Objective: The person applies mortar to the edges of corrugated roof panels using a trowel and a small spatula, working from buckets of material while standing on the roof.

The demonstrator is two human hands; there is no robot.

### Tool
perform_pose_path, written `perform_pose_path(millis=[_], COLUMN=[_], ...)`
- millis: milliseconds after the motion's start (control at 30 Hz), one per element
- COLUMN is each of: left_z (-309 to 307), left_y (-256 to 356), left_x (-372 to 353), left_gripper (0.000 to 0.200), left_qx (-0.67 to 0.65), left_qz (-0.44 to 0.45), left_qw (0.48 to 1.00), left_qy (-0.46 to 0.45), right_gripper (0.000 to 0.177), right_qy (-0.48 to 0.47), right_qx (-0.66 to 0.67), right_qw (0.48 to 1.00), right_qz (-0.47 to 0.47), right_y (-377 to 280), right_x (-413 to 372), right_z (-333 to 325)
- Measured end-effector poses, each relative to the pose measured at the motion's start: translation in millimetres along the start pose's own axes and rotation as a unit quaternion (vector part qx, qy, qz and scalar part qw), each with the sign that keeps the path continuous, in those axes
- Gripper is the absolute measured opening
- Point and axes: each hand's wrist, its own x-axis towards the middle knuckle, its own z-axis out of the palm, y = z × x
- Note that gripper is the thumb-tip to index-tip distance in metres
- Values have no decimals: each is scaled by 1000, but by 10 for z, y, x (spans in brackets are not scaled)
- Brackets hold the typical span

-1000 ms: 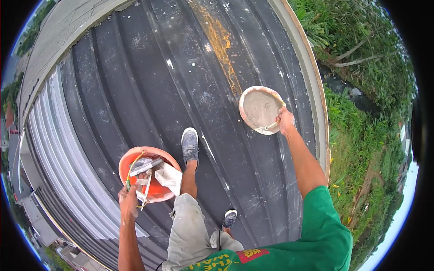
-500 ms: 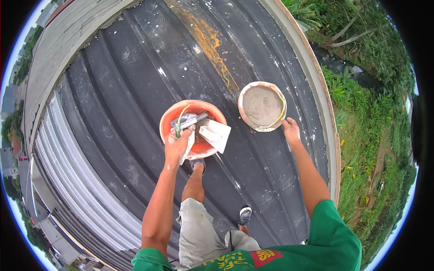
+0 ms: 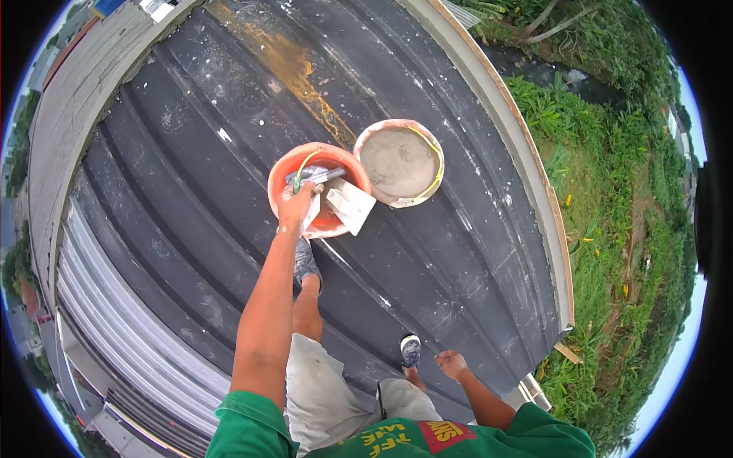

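My left hand [image 3: 293, 206] is closed around the yellow-green handle [image 3: 298, 180] of an orange bucket [image 3: 279, 162], at the bucket's left side. Inside the bucket lie grey-handled tools [image 3: 327, 175], and a white flat-faced piece [image 3: 350, 204] leans out over the right rim. Close against it on the right stands a second bucket [image 3: 398, 162], filled with grey wet mortar, its yellow handle resting along the rim. My right hand [image 3: 452, 364] hangs low beside my body, away from both buckets, its fingers loosely curled with nothing visible in them.
I stand on a dark ribbed metal roof [image 3: 427, 282] with raised seams. A concrete edge [image 3: 527, 160] borders it on the right, with green plants [image 3: 603, 198] far below. To the left are silver corrugated sheets [image 3: 122, 305] and a grey tiled roof [image 3: 84, 99].
My right hand has left the mortar bucket's rim and drawn back to my side. The orange bucket now appears right beside the mortar bucket, my left hand still on its handle.
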Motion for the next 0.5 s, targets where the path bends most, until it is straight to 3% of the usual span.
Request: perform_pose_path(millis=[100, 133, 233, 333, 400, 500], left_z=[-56, -90, -210, -140, -88, -25], left_y=[-96, -174, -317, -46, 264, 561], left_x=[-117, -95, 75, 142, 165, 156], left_gripper=[29, 32, 32, 31, 34, 39], left_qx=[104, 80, 83, 220, 356, 433], left_qz=[6, 36, 3, 73, 95, 129], left_qw=[990, 991, 994, 970, 924, 888], left_qy=[91, 96, 75, 74, 100, 87], right_gripper=[41, 39, 37, 35, 34, 35], right_qy=[-51, -57, -82, -99, -89, -84], right_qx=[29, 32, 55, 97, 132, 173], right_qw=[998, 998, 995, 990, 987, 981], right_qz=[-1, -21, -24, -24, -28, -17], right_y=[245, 332, 141, -7, 10, -21], right_x=[74, 126, 36, 7, 14, -116], right_z=[169, 250, 230, 200, 253, 209])
